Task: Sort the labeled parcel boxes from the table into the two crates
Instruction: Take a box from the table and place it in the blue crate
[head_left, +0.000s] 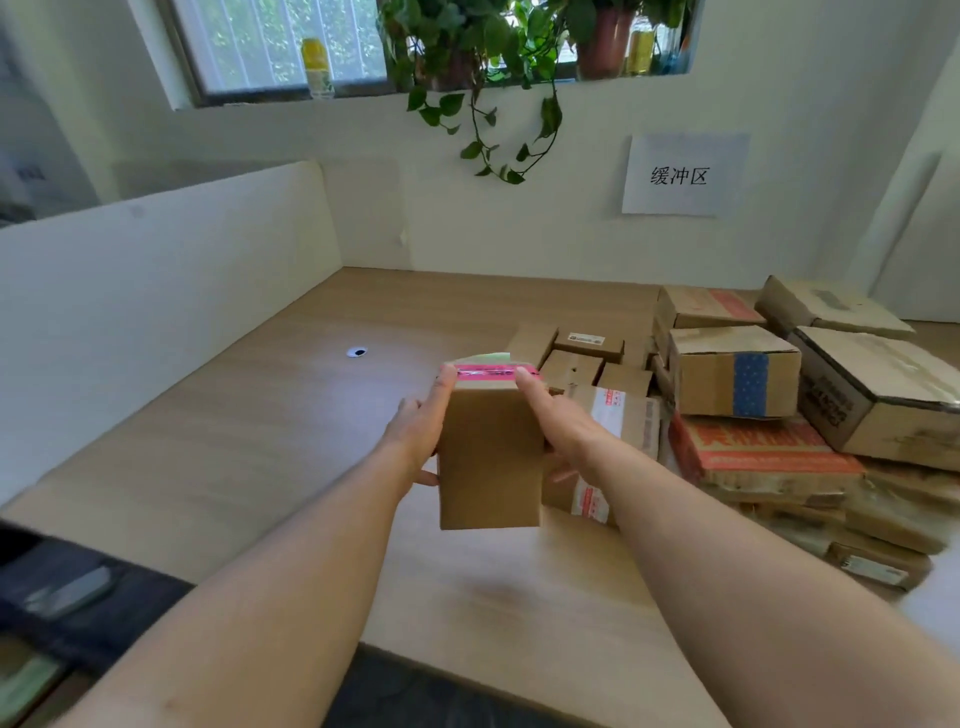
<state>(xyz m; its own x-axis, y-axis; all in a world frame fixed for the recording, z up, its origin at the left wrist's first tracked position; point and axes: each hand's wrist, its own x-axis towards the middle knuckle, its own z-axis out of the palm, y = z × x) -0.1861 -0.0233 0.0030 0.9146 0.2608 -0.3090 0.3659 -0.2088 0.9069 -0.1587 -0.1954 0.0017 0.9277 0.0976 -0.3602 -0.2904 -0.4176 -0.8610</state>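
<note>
I hold a small brown parcel box (488, 457) with a pink tape strip across its far edge, lifted above the wooden table (260, 441). My left hand (418, 426) grips its left side, thumb underneath and fingers up the side. My right hand (553, 426) grips its right side, index finger stretched along the top edge. A green slip shows behind the box's far edge. No crate is in view.
A pile of cardboard parcels (753, 395) fills the table's right side, with small ones (587, 353) just beyond my hands. A white partition (156, 291) bounds the left. A paper sign (680, 174) hangs on the back wall. A dark object (67, 592) lies at lower left.
</note>
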